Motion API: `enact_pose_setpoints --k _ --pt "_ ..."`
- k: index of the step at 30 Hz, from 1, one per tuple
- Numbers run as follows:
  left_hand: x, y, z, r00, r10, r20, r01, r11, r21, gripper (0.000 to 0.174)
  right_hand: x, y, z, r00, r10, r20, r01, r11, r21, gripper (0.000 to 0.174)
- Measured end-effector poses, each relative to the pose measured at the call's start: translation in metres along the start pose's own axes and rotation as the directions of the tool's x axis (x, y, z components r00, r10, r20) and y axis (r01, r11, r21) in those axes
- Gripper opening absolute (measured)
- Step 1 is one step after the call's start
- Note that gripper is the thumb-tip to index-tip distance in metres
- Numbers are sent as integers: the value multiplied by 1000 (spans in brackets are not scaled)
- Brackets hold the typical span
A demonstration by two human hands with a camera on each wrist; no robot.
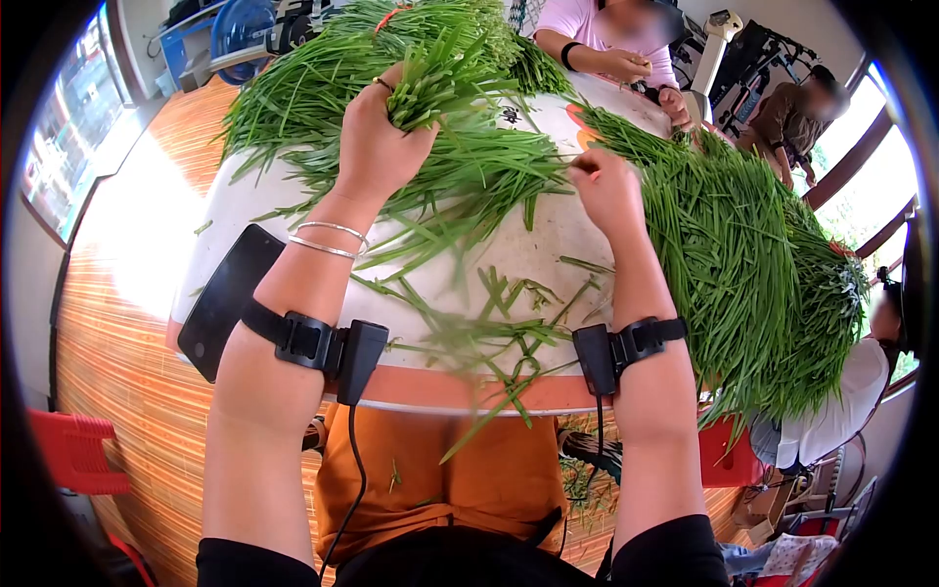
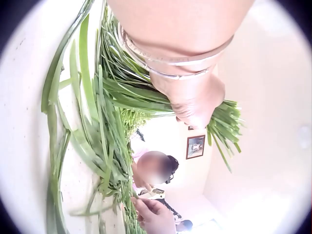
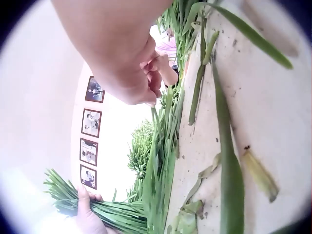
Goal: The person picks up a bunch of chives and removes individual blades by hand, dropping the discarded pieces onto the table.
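My left hand (image 1: 380, 147) grips a thick bunch of garlic chives (image 1: 430, 88) above the table. In the left wrist view, the pale cut stem ends (image 2: 227, 126) stick out past the fist, and the long leaves trail back toward the tabletop. To the right, the fingers of my right hand (image 1: 608, 194) are curled, thumb against forefinger. The right wrist view has them pinching the tip of a chive leaf (image 3: 155, 119) at the far end of the bunch. Loose chive leaves (image 1: 489, 176) spread on the white table (image 1: 391, 377) under both hands.
A large heap of chives (image 1: 724, 235) covers the table's right side, another pile (image 1: 293, 93) the back left. Leaf scraps (image 1: 523, 342) lie near the front edge. A dark phone (image 1: 230, 293) rests by my left forearm. A person (image 1: 602, 49) in pink works opposite; others are at right.
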State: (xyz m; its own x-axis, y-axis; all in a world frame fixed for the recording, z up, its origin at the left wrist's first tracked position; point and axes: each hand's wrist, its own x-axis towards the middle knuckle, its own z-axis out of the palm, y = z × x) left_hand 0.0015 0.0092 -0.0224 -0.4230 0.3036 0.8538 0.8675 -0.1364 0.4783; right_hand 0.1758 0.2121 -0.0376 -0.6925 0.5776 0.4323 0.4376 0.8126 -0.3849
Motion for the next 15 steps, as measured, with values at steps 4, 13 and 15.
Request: enact_pose_setpoints --k 4,13,15 --pt "0 3 -1 999 24 21 -25 999 43 23 5 5 -4 955 193 -224 -89 910 405 14" --pt "2 2 -1 1000 7 20 -8 998 64 21 4 -4 -19 865 322 -385 90 655 750 13" --pt "2 2 0 1000 27 6 -27 997 71 21 5 -6 -19 847 312 -431 166 615 771 14"
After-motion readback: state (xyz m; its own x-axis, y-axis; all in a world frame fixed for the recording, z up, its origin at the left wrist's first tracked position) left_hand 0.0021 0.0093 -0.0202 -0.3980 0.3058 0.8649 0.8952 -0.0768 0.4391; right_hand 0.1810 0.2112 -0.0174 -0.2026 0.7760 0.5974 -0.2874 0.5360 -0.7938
